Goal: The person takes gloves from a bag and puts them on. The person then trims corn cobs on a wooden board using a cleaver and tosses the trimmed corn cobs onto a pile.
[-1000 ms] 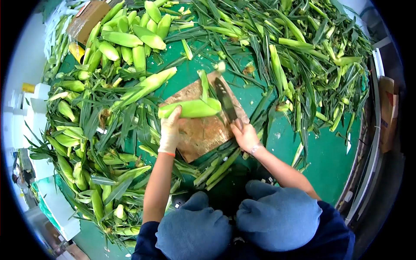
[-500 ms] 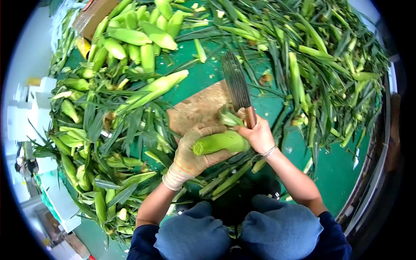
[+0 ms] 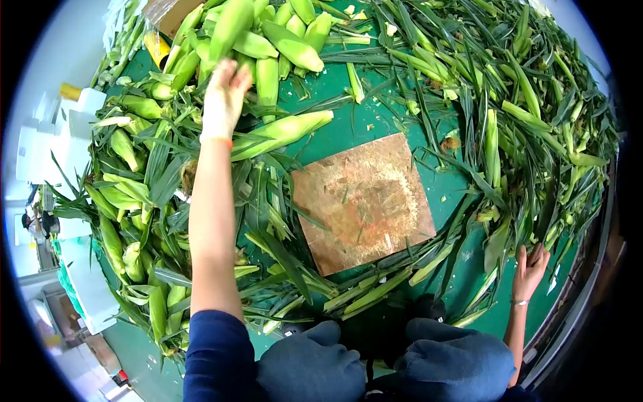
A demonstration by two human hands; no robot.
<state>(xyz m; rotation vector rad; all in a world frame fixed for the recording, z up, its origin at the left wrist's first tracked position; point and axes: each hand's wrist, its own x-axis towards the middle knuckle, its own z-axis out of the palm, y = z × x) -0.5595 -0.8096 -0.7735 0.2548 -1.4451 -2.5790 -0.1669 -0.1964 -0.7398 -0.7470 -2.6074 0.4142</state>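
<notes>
My left hand (image 3: 226,100), in a pale glove, reaches over the heap at the upper left with its fingers apart. Just beyond its fingertips is a green ear of corn (image 3: 231,30) in its husk, above the other ears. My right hand (image 3: 529,273) is low at the right, beside the leaf pile, its fingers closed round the handle of a knife (image 3: 548,208). The dark blade blends into the leaves and is hard to make out. Between my arms lies a worn wooden board (image 3: 362,201) with scraps on it.
Trimmed ears (image 3: 291,45) are heaped at the upper left, by a cardboard box (image 3: 167,15). Untrimmed leafy corn (image 3: 124,194) lies on the left. A large pile of cut leaves (image 3: 529,87) covers the right side of the green floor (image 3: 382,110). Loose stalks (image 3: 375,291) lie before my knees.
My left hand has swung from the board to the upper-left heap and let go of the ear of corn. My right hand has moved away to the lower right, uncovering the board.
</notes>
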